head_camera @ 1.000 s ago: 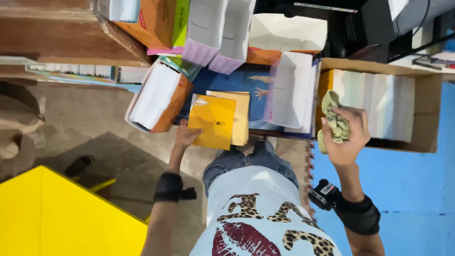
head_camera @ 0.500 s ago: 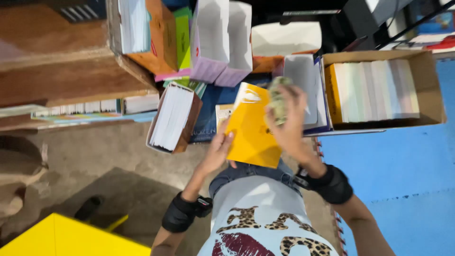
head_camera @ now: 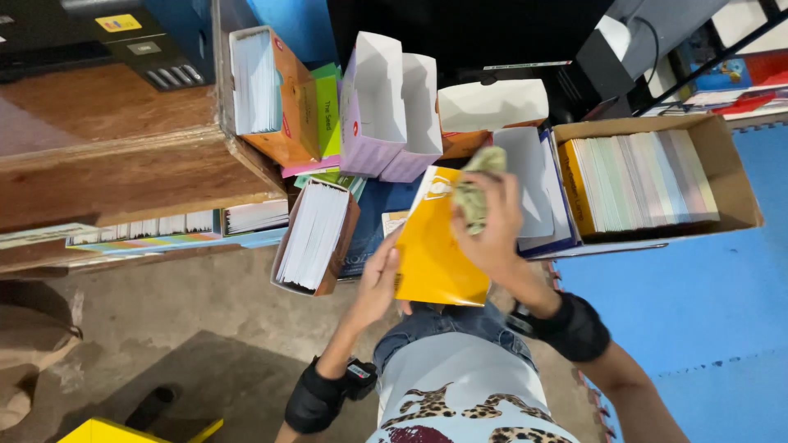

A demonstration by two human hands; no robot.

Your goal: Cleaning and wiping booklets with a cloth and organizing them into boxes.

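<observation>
Holding the yellow book (head_camera: 439, 246) up over my lap with my left hand (head_camera: 379, 283) gripping its edge, I've swung my right hand (head_camera: 491, 226), fingers closed round a crumpled cloth (head_camera: 476, 190), across from the cardboard box (head_camera: 657, 184) onto the cover, so it looks like wiping is underway.

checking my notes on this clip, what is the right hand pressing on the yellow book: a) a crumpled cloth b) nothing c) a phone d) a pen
a: the right hand bunches a greenish crumpled cloth against the yellow book, which the left hand holds by its edge.
</observation>
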